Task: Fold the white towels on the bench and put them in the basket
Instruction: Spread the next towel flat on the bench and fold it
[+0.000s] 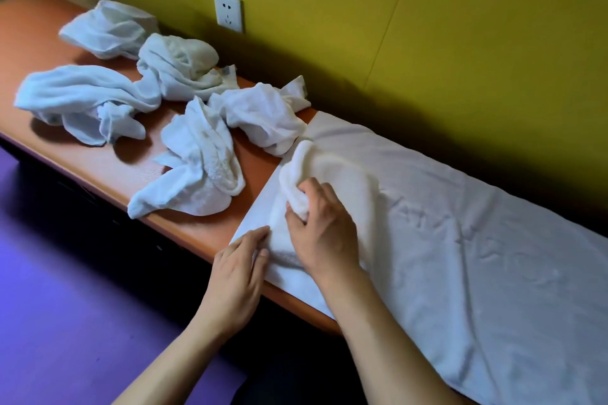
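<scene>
Lying flat along the right part of the orange bench [108,168]: one large white towel [460,240], spread out, its near edge hanging slightly over the bench front.

Right hand [324,233]: fingers curled round a bunched fold at the towel's left end, lifting it off the flat cloth.

Left hand [238,273]: at the towel's near left corner, fingertips and thumb pinching the cloth there against the bench edge.

Crumpled towels, five, all white, on the left part of the bench:
- far towel [108,29], nearest the wall, at the far left.
- second towel [181,66], just right of it, touching.
- long towel [82,99], twisted, toward the left front.
- middle towel [200,164], one end reaching the bench's front edge.
- fifth towel [263,115], touching the far left corner of the spread towel.

Wall [427,26]: yellow-green, with a white socket [228,11] above the bench.

Floor [65,306]: purple.
</scene>
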`<state>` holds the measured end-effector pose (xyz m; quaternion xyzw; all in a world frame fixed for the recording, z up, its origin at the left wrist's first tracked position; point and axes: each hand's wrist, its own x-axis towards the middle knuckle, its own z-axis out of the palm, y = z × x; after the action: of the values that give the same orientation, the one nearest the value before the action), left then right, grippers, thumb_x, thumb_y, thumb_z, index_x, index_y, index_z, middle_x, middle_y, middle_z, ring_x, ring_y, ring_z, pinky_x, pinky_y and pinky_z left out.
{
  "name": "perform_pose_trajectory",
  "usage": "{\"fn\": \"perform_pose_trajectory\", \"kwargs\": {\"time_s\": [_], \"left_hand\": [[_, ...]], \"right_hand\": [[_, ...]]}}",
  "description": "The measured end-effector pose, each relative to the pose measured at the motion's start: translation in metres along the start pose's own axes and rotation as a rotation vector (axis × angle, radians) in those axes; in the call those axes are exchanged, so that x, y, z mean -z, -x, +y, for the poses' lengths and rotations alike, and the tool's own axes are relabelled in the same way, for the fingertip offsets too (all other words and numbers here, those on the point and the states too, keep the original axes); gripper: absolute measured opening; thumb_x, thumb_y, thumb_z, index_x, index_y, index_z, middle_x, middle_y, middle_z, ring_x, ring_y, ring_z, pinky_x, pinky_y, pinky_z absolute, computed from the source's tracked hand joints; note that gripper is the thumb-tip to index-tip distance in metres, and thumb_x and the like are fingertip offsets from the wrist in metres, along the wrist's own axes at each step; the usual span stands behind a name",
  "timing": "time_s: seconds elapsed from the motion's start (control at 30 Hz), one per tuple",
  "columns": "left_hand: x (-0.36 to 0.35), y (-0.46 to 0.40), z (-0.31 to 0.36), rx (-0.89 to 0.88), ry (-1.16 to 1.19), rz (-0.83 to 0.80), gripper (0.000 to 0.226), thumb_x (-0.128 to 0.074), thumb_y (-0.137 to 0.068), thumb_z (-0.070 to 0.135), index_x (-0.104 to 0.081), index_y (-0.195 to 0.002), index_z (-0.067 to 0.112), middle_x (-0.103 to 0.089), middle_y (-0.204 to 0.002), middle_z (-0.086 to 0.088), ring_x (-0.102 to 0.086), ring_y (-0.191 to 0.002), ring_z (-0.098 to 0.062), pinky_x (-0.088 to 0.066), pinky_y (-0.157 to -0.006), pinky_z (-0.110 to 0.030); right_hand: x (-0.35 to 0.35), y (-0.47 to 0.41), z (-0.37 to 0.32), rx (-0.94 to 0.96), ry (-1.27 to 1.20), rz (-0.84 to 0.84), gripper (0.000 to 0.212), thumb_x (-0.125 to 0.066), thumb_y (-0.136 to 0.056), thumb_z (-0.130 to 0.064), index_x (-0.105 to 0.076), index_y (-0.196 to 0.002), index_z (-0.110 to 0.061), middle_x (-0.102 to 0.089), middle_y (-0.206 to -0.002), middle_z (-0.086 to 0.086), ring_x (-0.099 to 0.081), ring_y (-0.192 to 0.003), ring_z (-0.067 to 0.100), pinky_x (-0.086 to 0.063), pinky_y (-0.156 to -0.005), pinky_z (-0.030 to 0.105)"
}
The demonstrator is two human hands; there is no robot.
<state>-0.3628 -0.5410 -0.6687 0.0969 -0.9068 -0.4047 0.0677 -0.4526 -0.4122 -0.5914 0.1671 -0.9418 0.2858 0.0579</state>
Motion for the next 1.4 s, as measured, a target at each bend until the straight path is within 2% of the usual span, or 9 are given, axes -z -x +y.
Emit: {"fn": "perform_pose_trajectory", "kwargs": {"time_s": [0.17, 0.23, 0.33, 0.43, 0.57, 0.8, 1.0, 1.13, 1.4], "left_hand": [[0.010, -0.003, 0.004, 0.076, 0.171, 0.001, 0.040, -0.034, -0.103, 0.040, -0.055, -0.135, 0.025, -0.063, -0.130, 0.012, -0.057, -0.121, -0.005, -0.043, -0.103, -0.029], [0.014, -0.007, 0.010, 0.133, 0.212, 0.000, 0.037, -0.037, -0.106, 0.040, -0.053, -0.136, 0.025, -0.066, -0.124, 0.010, -0.059, -0.118, -0.009, -0.045, -0.100, -0.032], [0.015, -0.014, 0.026, 0.166, 0.127, 0.022, 0.043, -0.039, -0.103, 0.047, -0.049, -0.138, 0.025, -0.067, -0.120, 0.005, -0.056, -0.116, -0.020, -0.042, -0.102, -0.039], [0.013, -0.026, 0.042, 0.234, 0.039, 0.001, 0.059, -0.042, -0.099, 0.057, -0.045, -0.143, 0.019, -0.065, -0.126, -0.004, -0.055, -0.119, -0.026, -0.041, -0.103, -0.042], [0.004, -0.049, 0.046, 0.381, -0.050, -0.061, 0.072, -0.059, -0.090, 0.053, -0.041, -0.143, 0.007, -0.057, -0.132, -0.017, -0.053, -0.122, -0.035, -0.044, -0.101, -0.045], [0.009, -0.077, 0.065, 0.621, 0.056, -0.108, 0.042, -0.064, -0.082, 0.045, -0.062, -0.092, 0.005, -0.056, -0.075, -0.002, -0.054, -0.067, -0.020, -0.034, -0.052, -0.030], [0.004, -0.054, 0.079, 0.535, 0.312, -0.012, 0.022, -0.071, -0.080, 0.030, -0.068, -0.093, 0.013, -0.067, -0.084, -0.001, -0.066, -0.083, -0.025, -0.052, -0.072, -0.036], [-0.008, -0.023, 0.103, 0.444, 0.359, -0.036, 0.050, -0.064, -0.066, 0.045, -0.063, -0.106, 0.015, -0.069, -0.096, 0.000, -0.067, -0.088, -0.019, -0.049, -0.066, -0.032], [-0.054, 0.027, 0.171, 0.288, 0.380, -0.147, 0.045, -0.067, -0.073, 0.044, -0.061, -0.107, 0.015, -0.068, -0.098, -0.001, -0.065, -0.090, -0.018, -0.052, -0.077, -0.037]], "right_hand": [[-0.017, 0.013, 0.011, -0.015, 0.069, -0.308, 0.052, -0.055, -0.082, -0.067, -0.059, -0.116, -0.028, -0.060, -0.111, 0.000, -0.056, -0.105, 0.023, -0.048, -0.093, 0.039], [-0.008, 0.014, 0.014, -0.011, -0.125, -0.237, 0.054, -0.045, -0.084, -0.071, -0.065, -0.112, -0.030, -0.065, -0.109, -0.005, -0.060, -0.100, 0.017, -0.050, -0.091, 0.040], [0.010, 0.017, 0.039, 0.002, -0.213, 0.115, 0.023, -0.053, -0.091, -0.042, -0.067, -0.099, -0.025, -0.067, -0.096, -0.006, -0.063, -0.086, 0.017, -0.054, -0.081, 0.040], [0.029, 0.021, 0.079, -0.319, -0.129, 0.304, 0.013, -0.058, -0.090, -0.025, -0.061, -0.100, -0.018, -0.065, -0.094, 0.005, -0.063, -0.089, 0.029, -0.050, -0.078, 0.037], [0.034, 0.028, 0.102, -0.655, -0.215, 0.019, 0.033, -0.059, -0.095, -0.041, -0.054, -0.115, -0.015, -0.062, -0.092, 0.000, -0.061, -0.102, 0.028, -0.039, -0.079, 0.031], [0.021, 0.019, 0.099, -0.800, -0.779, -0.069, 0.043, -0.071, -0.086, -0.051, -0.072, -0.100, -0.011, -0.075, -0.101, 0.003, -0.070, -0.094, 0.021, -0.056, -0.083, 0.036], [0.036, 0.028, 0.100, -0.695, -0.855, 0.018, 0.014, -0.070, -0.089, -0.026, -0.072, -0.093, -0.013, -0.076, -0.094, 0.003, -0.071, -0.090, 0.022, -0.056, -0.076, 0.037], [0.065, 0.043, 0.111, -0.657, -0.830, 0.064, 0.019, -0.064, -0.092, -0.030, -0.069, -0.100, -0.013, -0.074, -0.098, 0.003, -0.070, -0.091, 0.018, -0.053, -0.076, 0.032], [0.136, 0.112, 0.161, -0.681, -0.817, 0.200, 0.030, -0.069, -0.087, -0.039, -0.067, -0.107, -0.017, -0.074, -0.103, 0.000, -0.070, -0.095, 0.017, -0.056, -0.085, 0.038]]}}
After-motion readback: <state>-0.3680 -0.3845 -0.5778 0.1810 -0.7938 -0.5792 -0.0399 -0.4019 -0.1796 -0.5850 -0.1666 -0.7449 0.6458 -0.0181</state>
